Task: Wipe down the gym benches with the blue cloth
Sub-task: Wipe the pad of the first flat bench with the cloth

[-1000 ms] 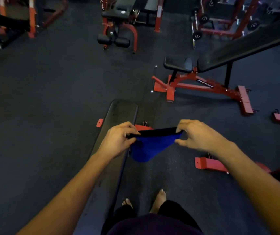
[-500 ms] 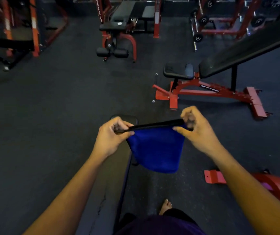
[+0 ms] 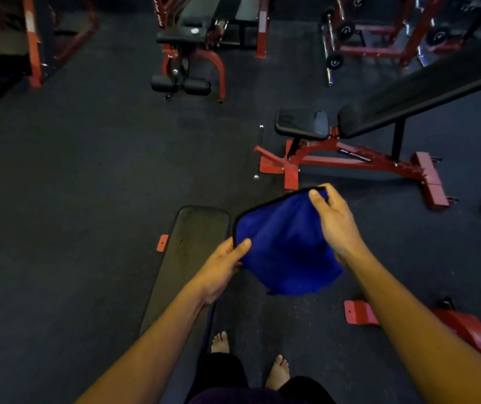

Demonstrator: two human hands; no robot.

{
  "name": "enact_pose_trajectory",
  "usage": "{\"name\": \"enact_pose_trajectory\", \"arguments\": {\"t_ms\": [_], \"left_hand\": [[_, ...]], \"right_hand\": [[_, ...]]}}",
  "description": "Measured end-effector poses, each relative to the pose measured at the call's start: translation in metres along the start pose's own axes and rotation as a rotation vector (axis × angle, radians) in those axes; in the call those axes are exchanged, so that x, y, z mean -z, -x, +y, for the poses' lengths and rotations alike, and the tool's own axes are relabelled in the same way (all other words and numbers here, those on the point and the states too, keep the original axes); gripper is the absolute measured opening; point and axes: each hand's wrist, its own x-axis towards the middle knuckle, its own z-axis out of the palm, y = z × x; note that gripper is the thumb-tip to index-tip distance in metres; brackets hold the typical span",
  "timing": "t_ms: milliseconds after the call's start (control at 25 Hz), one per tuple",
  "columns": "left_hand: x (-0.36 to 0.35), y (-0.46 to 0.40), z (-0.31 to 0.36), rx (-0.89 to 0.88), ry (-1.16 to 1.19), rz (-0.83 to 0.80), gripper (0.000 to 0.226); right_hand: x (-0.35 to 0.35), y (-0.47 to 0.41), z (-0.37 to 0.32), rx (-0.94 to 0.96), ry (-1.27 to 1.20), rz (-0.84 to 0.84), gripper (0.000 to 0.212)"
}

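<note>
A blue cloth (image 3: 286,246) with a dark hem hangs in the air between my hands, just right of a flat black bench pad (image 3: 187,258) that runs away from me on the floor. My left hand (image 3: 222,266) pinches the cloth's lower left corner. My right hand (image 3: 335,223) grips its upper right corner, higher and farther out, so the hem slants. A second bench (image 3: 303,123) with a black seat, a raised black backrest and a red frame stands beyond the cloth to the right.
Red frame feet (image 3: 358,312) lie on the floor at my right. A red leg-pad machine (image 3: 187,53) and weight racks (image 3: 379,33) line the back. My bare feet (image 3: 277,371) stand on dark rubber flooring beside the flat bench.
The cloth has swung from a level stretched hem to a slanted one. My right hand rose and moved outward, while my left hand dropped lower.
</note>
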Motion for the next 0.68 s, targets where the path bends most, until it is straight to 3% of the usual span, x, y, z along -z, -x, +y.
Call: {"name": "enact_pose_trajectory", "arguments": {"t_ms": [80, 200, 280, 360, 440, 560, 680], "left_hand": [[0.0, -0.011, 0.019, 0.031, 0.138, 0.049, 0.03], [0.029, -0.03, 0.047, 0.011, 0.012, -0.017, 0.034], [0.048, -0.035, 0.054, 0.081, -0.144, -0.184, 0.04], [0.061, -0.039, 0.051, 0.181, -0.172, -0.269, 0.037], [0.065, -0.041, 0.045, 0.181, -0.053, -0.195, 0.029], [0.067, -0.044, 0.041, 0.204, 0.042, -0.069, 0.021], [0.072, -0.048, 0.041, 0.249, 0.032, -0.041, 0.029]], "right_hand": [[0.0, -0.014, 0.009, -0.161, 0.018, -0.009, 0.038], [-0.012, -0.032, 0.018, -0.222, 0.146, 0.026, 0.049], [-0.024, -0.035, 0.007, -0.285, 0.04, 0.124, 0.05], [-0.026, -0.036, 0.007, -0.363, -0.24, 0.165, 0.041], [-0.028, -0.018, 0.016, -0.434, -0.429, 0.025, 0.038], [-0.041, 0.017, 0.046, -0.549, -0.239, -0.227, 0.054], [-0.045, 0.018, 0.049, -0.463, -0.231, -0.102, 0.061]]}}
